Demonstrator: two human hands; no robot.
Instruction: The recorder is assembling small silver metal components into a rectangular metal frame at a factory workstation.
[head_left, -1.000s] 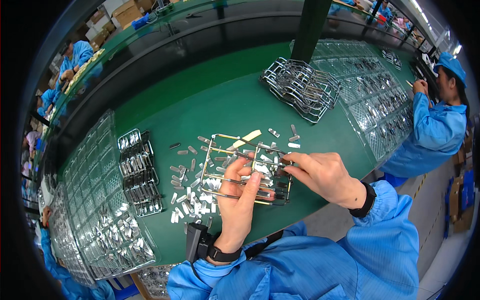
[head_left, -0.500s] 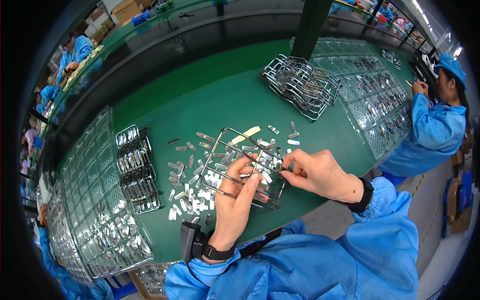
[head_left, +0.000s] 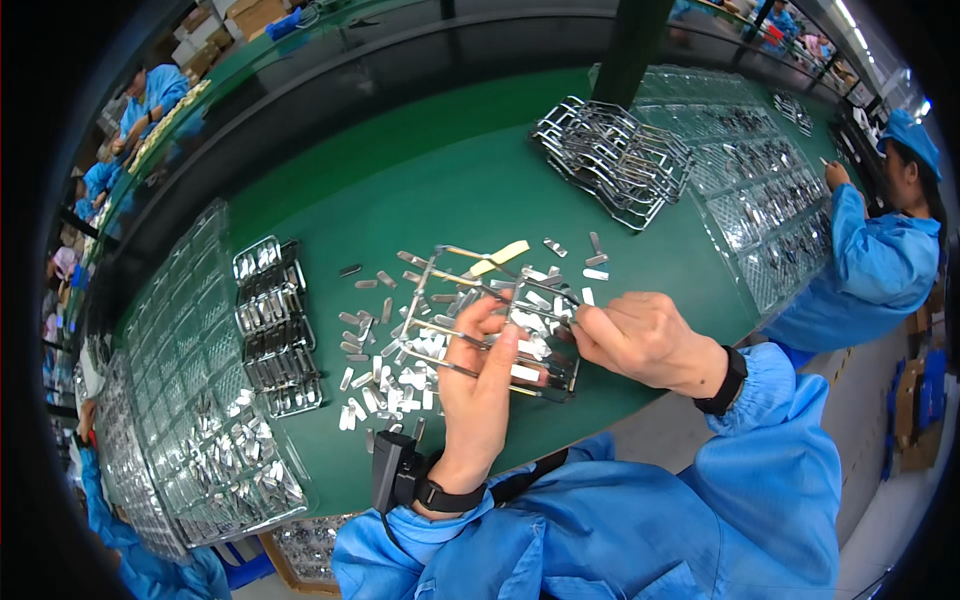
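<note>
My left hand is closed around a metal wire frame, thumb on top, holding it tilted above the table. Small flat metal pieces lie scattered on the green table beneath and left of the frame. At the frame's right end is my right hand, its fingers curled together against the dark rod there. Whatever those fingers pinch is hidden. A pale yellow strip lies just beyond the frame.
On the left, a stack of wire frames stands beside clear plastic trays with metal parts. Another heap of wire frames sits at the far right, near a green post. A co-worker in blue works beside more trays.
The wire frame has turned and tilted a little in my left hand. My right hand has curled its fingers in more and shifted slightly right. The co-worker's arms at right have moved.
</note>
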